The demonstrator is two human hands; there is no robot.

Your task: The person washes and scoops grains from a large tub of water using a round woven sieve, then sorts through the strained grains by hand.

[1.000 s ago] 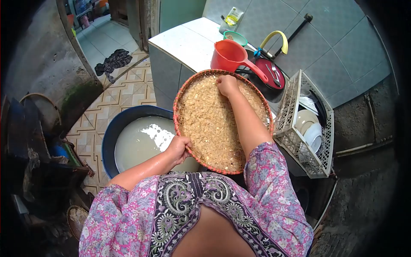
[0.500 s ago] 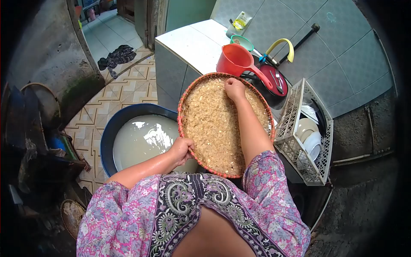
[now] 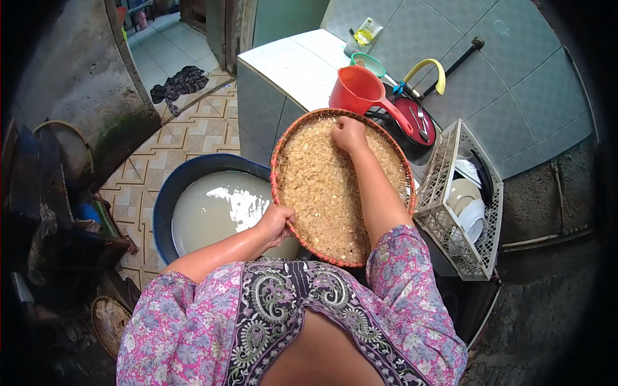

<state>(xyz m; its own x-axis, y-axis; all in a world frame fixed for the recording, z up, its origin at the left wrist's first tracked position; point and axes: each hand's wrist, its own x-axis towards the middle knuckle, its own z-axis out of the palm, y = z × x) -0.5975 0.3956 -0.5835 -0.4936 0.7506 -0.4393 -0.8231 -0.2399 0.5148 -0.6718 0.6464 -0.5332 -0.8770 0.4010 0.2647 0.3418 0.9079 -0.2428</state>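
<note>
A round woven tray (image 3: 275, 177) with a red-bound rim is in front of me, spread with pale tan, grainy food (image 3: 315, 186) whose kind I cannot make out. My left hand (image 3: 277, 224) is closed around the near left part of the tray's rim. Over the far part of the tray, my right hand (image 3: 349, 135) has its fingers curled down onto the grainy food. Its fingertips are hidden, so what they hold, if anything, does not show. Beside the tray on the left stands a blue tub (image 3: 163, 222) of cloudy liquid (image 3: 212, 212).
A red dipper (image 3: 358, 90) sits just past the tray, near a green strainer (image 3: 369, 63) and a dark red plate (image 3: 415, 121) with cutlery. On the right stands a crate (image 3: 444, 206) of dishes. A dark cloth (image 3: 180, 87) lies by the doorway.
My right hand has shifted slightly left across the grainy food, its fingers still curled. My left hand keeps its hold on the rim. The whole view has moved a little.
</note>
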